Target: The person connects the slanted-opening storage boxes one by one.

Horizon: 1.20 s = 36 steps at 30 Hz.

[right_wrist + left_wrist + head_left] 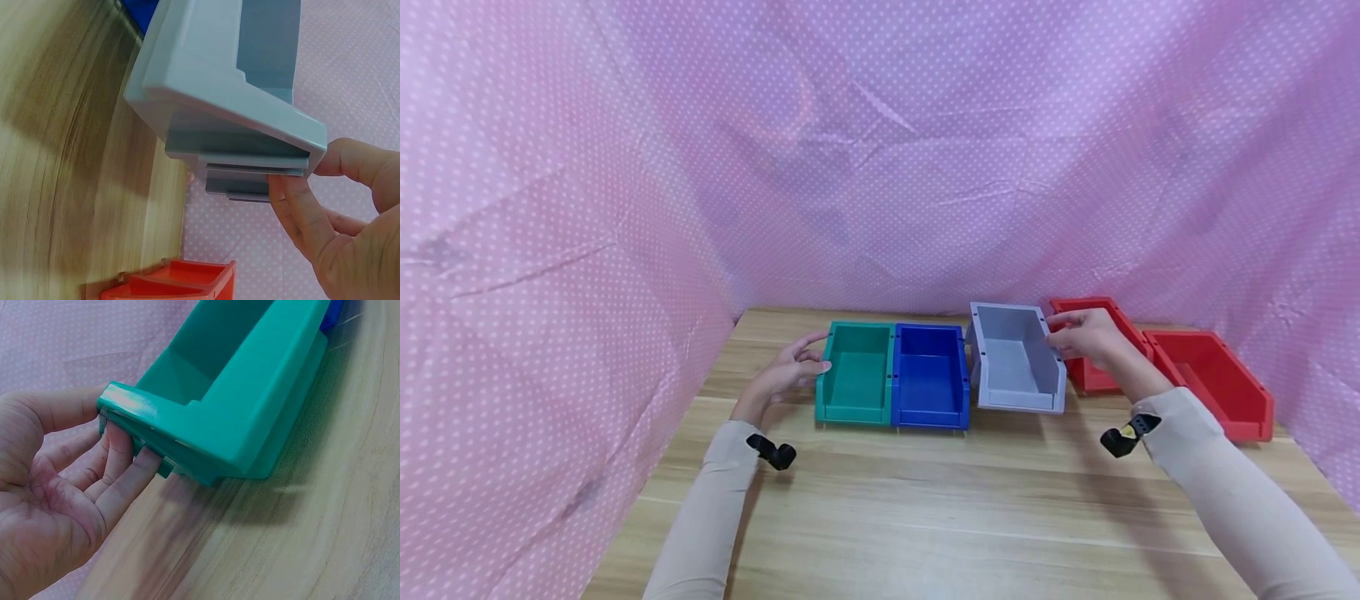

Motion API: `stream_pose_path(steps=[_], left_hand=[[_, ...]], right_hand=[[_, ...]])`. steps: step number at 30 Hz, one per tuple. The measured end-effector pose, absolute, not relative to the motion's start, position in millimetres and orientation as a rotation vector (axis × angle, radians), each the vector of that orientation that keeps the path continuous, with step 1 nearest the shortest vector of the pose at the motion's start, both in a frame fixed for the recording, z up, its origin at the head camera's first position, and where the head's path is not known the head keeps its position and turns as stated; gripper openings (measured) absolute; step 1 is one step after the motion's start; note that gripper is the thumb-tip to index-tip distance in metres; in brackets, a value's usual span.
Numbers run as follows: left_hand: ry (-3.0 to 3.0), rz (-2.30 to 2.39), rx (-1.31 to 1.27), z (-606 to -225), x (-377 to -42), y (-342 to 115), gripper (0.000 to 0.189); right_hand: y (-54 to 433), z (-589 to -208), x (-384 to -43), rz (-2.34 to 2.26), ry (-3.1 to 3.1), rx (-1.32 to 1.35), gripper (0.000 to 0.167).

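Note:
My left hand [792, 368] pinches the outer side wall of a green storage bin [854, 414], thumb on the rim and fingers beneath it in the left wrist view. Against the green bin's right side stands a blue storage bin [931, 417]. My right hand [1086, 337] grips the right side wall of a grey storage bin [1018, 400]. In the right wrist view the thumb is on the grey rim and the fingers [306, 215] are under the side ledge. The grey bin is raised off the table, slightly tilted, just right of the blue bin.
Two red storage bins, a rear one [1097, 379] partly behind my right hand and another [1217, 392] farther right, stand on the wooden table [925, 508]. A pink dotted cloth [880, 208] hangs behind and along both sides.

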<state>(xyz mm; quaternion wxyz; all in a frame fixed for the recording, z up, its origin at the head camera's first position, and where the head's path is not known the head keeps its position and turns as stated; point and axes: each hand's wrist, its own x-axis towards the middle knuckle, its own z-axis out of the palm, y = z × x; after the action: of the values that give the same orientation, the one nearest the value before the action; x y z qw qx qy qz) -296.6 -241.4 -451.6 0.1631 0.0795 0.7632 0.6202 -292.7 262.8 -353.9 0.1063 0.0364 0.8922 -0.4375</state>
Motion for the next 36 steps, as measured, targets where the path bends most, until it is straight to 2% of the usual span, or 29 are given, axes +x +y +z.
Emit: stream_pose_path(steps=[11,18,36], left_hand=[[2.14,1.79,0.209,-449.7,-296.3,-241.0,0.071],[2.14,1.799,0.226,-451.1,-297.2,-241.2,0.071],[2.162,1.796,0.249,-452.4,-295.3,-241.9,0.071]], right_hand=[[262.0,-356.1,-294.8,-1.3,2.621,0.084,0.064],[258.6,-360.1,-296.0,-1.303,2.639,0.067,0.056],[257.9,-362.8,-297.2,-1.281,2.62,0.038,0.06]])
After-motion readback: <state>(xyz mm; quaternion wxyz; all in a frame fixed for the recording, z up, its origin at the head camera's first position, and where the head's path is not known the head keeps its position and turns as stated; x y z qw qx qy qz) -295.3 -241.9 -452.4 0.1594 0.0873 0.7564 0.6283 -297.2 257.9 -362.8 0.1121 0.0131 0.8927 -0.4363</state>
